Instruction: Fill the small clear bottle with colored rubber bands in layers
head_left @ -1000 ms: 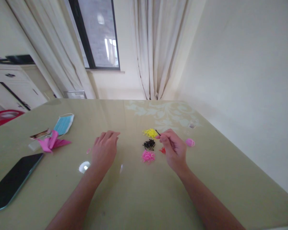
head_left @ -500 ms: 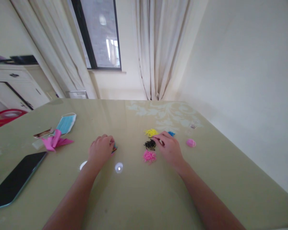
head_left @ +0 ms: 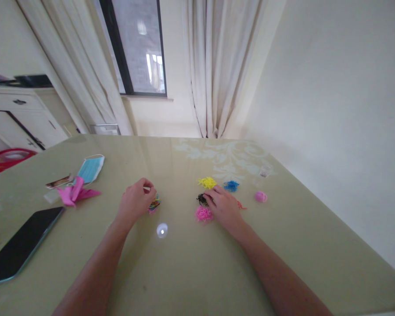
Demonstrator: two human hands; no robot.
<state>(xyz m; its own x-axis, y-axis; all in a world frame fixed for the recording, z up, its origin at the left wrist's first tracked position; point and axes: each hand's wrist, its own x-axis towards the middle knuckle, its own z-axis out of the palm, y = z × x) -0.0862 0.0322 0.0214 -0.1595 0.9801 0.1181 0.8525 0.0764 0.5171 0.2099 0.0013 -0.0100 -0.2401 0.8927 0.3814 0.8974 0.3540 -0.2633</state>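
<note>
My left hand (head_left: 136, 199) is raised slightly over a small mixed-colour pile of thin rubber bands (head_left: 154, 204), thumb and forefinger pinched together. Whatever is between those fingertips is too small to make out. My right hand (head_left: 225, 208) has its fingertips closed at a pile of black rubber bands (head_left: 202, 199), partly covering it. Just beyond lies a yellow pile of bands (head_left: 206, 182), and nearer to me a pink pile (head_left: 203, 214). Blue bands (head_left: 231, 186) sit behind the right hand. A few red-orange bands (head_left: 241, 205) show from beneath it.
A round pink object (head_left: 260, 196) and a small clear piece (head_left: 265, 172) lie to the right. On the left are a black phone (head_left: 24, 245), a pink folded-paper shape (head_left: 76, 193) and a blue face mask (head_left: 91, 169). The glossy table (head_left: 191, 272) meets a wall at right.
My right hand has moved left and down onto the black pile, uncovering the blue and red-orange bands. My left hand has lifted and shifted slightly left, exposing more of the mixed pile.
</note>
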